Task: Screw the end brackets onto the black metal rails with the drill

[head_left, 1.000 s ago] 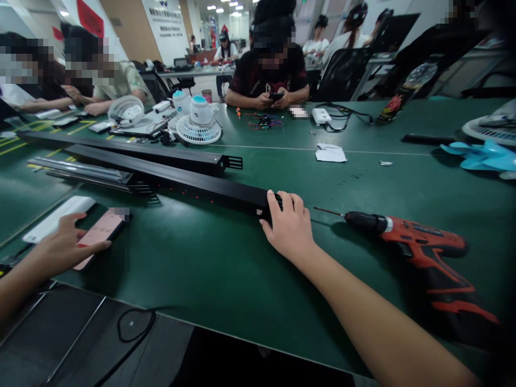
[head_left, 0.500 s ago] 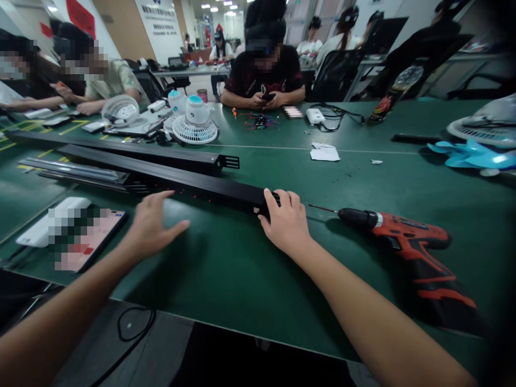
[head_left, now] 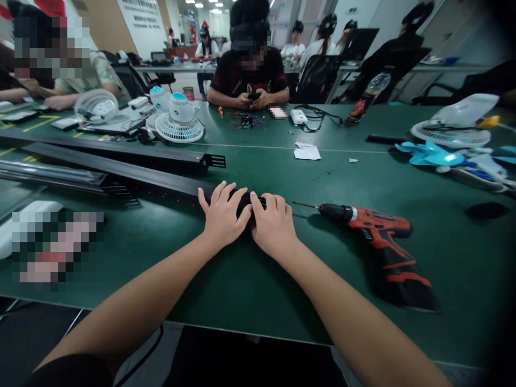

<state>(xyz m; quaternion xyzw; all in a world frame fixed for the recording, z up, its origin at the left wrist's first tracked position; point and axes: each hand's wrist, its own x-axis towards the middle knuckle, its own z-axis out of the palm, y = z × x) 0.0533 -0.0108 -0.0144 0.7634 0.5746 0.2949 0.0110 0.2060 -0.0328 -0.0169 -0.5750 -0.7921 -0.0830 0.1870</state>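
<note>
A long black metal bar (head_left: 157,179) lies slantwise on the green table, with small red spots along its near side. My left hand (head_left: 224,219) grips it close to its near right end, fingers over the top and thumb toward me. Right beside it, my right hand (head_left: 274,223) is closed round the slotted end of the same bar. The two hands almost touch and hide most of that end. To the right lies a red and black cordless drill (head_left: 382,223), its long bit pointing at my right hand; neither hand touches it.
Another black bar (head_left: 161,154) lies behind, and wrapped lengths (head_left: 52,174) lie at left. A white device (head_left: 30,223) is near the left edge. Fan parts (head_left: 179,126) and blue blades (head_left: 433,155) stand farther off. Across the table sits a person (head_left: 250,75) holding a phone.
My left hand has moved right from above the table onto the bar, beside my right hand. My right hand stays at the bar's end. The view has shifted to the right.
</note>
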